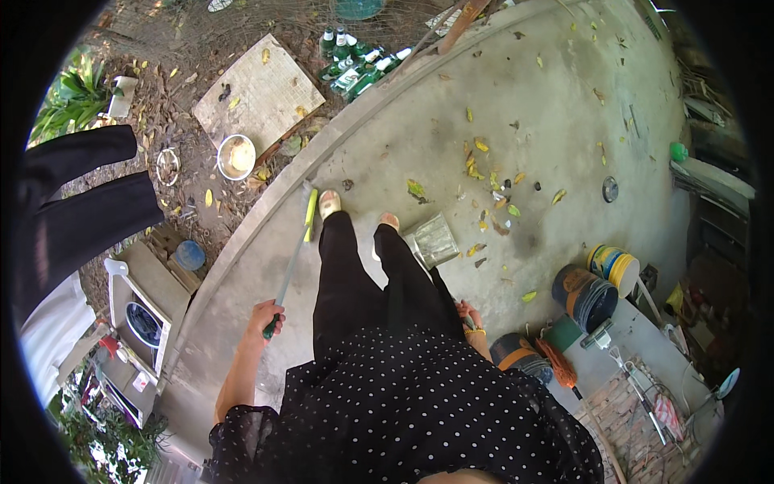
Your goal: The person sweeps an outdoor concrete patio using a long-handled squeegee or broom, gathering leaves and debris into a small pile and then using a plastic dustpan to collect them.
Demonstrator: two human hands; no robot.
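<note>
In my left hand (268,319) is the green grip of a broom (291,266) with a grey stick. Its yellow-green head (311,215) rests on the concrete floor beside my left shoe, close to the low curb. My right hand (469,313) is closed around a handle at my right hip, partly hidden by my trouser leg. That handle appears to lead down to a metal dustpan (434,241), which sits on the floor just right of my right foot. Scattered yellow and green leaves (474,166) and small bits of litter lie beyond the dustpan.
A concrete curb (266,190) divides the floor from leaf-covered soil. Green bottles (360,66), a tile board (260,91) and a metal bowl (236,157) lie past it. At right stand buckets (583,296), a mop (556,363) and a squeegee (597,336). Dark trousers hang at left.
</note>
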